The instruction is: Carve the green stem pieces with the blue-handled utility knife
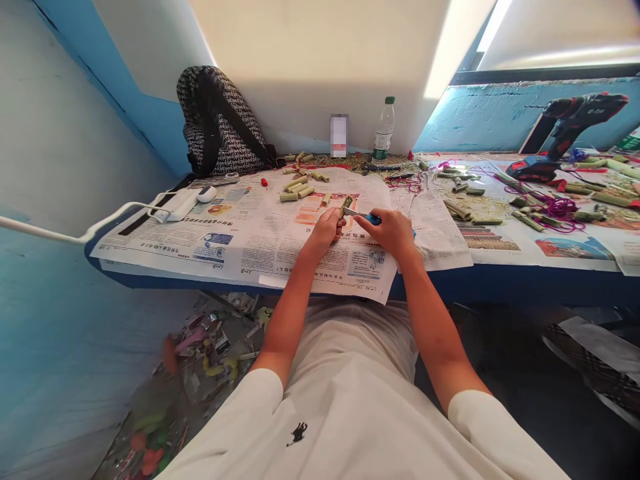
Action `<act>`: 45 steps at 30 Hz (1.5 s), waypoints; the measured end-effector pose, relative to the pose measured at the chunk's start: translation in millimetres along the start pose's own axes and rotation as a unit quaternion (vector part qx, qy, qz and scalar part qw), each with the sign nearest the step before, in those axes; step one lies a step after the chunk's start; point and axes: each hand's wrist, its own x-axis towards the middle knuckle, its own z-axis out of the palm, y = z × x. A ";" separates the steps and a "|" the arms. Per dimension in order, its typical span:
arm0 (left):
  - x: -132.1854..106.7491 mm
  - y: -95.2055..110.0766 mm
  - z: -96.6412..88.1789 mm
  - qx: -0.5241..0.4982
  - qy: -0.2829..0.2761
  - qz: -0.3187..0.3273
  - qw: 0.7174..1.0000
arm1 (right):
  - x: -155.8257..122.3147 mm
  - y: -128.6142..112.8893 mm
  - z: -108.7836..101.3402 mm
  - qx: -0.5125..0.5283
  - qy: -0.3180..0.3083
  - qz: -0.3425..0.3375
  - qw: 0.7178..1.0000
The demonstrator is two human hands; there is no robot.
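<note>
My left hand [327, 227] is closed around a short green bamboo piece [346, 203], held just above the newspaper [250, 233]. My right hand [391, 231] grips a blue-handled knife [369, 217], its blade touching the bamboo piece. Several more cut bamboo pieces [300, 187] lie on the newspaper just beyond my hands.
A black patterned backpack [220, 123] leans at the back left, a water bottle [384, 130] stands at the back wall. A power drill [570, 130], bamboo pieces and purple cord [563, 207] lie at the right. A white charger [183, 203] lies at the left. Scraps litter the floor [200, 360].
</note>
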 end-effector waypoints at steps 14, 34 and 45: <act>0.4 0.6 1.2 0.024 0.010 -0.011 1.000 | 2.3 -0.4 0.7 -0.010 0.009 0.047 0.999; 4.5 -6.3 2.5 0.058 0.062 0.004 0.996 | -0.1 4.1 -0.4 -0.014 -0.001 -0.017 1.000; -1.4 -4.1 -1.0 0.084 0.011 0.022 0.996 | 0.1 4.9 -5.3 0.043 -0.034 -0.031 0.998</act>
